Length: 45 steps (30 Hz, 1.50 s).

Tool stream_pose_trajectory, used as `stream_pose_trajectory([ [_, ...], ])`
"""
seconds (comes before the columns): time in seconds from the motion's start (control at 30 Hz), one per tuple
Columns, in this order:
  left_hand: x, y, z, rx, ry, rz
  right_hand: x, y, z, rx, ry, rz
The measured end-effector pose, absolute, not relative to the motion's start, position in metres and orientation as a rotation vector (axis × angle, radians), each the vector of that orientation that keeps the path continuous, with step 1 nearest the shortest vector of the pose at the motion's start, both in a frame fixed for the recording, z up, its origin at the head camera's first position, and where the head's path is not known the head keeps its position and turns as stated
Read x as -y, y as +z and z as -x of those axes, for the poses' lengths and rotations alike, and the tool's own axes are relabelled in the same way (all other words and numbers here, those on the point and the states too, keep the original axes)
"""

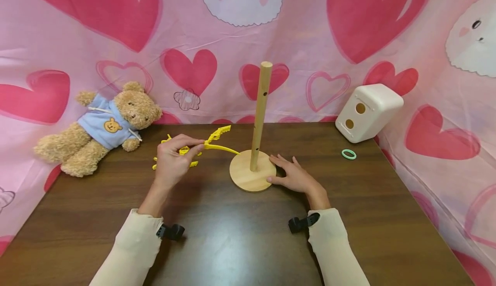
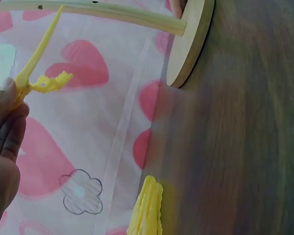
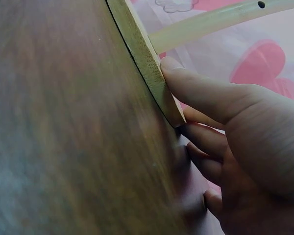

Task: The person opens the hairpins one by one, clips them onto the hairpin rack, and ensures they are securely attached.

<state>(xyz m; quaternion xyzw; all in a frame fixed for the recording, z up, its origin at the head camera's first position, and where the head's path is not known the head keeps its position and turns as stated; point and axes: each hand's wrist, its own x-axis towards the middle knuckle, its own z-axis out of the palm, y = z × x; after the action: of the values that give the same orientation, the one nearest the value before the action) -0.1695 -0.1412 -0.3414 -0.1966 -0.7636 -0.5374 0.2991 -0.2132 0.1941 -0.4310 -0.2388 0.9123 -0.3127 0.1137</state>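
Observation:
A round wooden base point(image 1: 241, 175) stands on the table with an upright wooden pole point(image 1: 261, 101) rising from it. Several small dark holes dot the pole. My left hand point(image 1: 172, 161) pinches a yellow plastic branch point(image 2: 39, 51) between thumb and fingers; a jagged leaf-like piece sticks out from it. The branch's thin tip points toward the pole; whether it touches, I cannot tell. My right hand point(image 1: 295, 176) holds the base's right edge, thumb over the top and fingers around the rim. More yellow pieces point(image 2: 147, 208) lie on the table, partly hidden behind my left hand.
At the back left a teddy bear point(image 1: 110, 124) in a blue hoodie leans on the pink heart-patterned cloth point(image 1: 228, 83). A white box point(image 1: 377, 109) with two round holes stands at the back right. A mint-green ring point(image 1: 350, 158) lies before it on the brown table point(image 1: 372, 225).

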Motion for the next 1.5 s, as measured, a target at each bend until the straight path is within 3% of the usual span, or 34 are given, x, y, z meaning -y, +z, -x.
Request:
stream_pose_trajectory([
  [0.3, 0.135, -0.363, 0.194, 1.964, -1.449, 0.621, -0.194, -0.430, 0.213, -2.664, -0.925, 0.692],
  [0.6, 0.125, -0.367, 0.196, 2.000, -1.445, 0.606, -0.194, -0.430, 0.213, -2.643, -0.908, 0.649],
  [0.97, 0.102, -0.338, 0.182, 2.002, -1.507, 0.611, -0.193, -0.427, 0.212, -2.646, -0.919, 0.619],
  [1.5, 0.085, -0.337, 0.184, 2.017, -1.587, 0.654, -0.193, -0.428, 0.212, -2.632, -0.943, 0.611],
])
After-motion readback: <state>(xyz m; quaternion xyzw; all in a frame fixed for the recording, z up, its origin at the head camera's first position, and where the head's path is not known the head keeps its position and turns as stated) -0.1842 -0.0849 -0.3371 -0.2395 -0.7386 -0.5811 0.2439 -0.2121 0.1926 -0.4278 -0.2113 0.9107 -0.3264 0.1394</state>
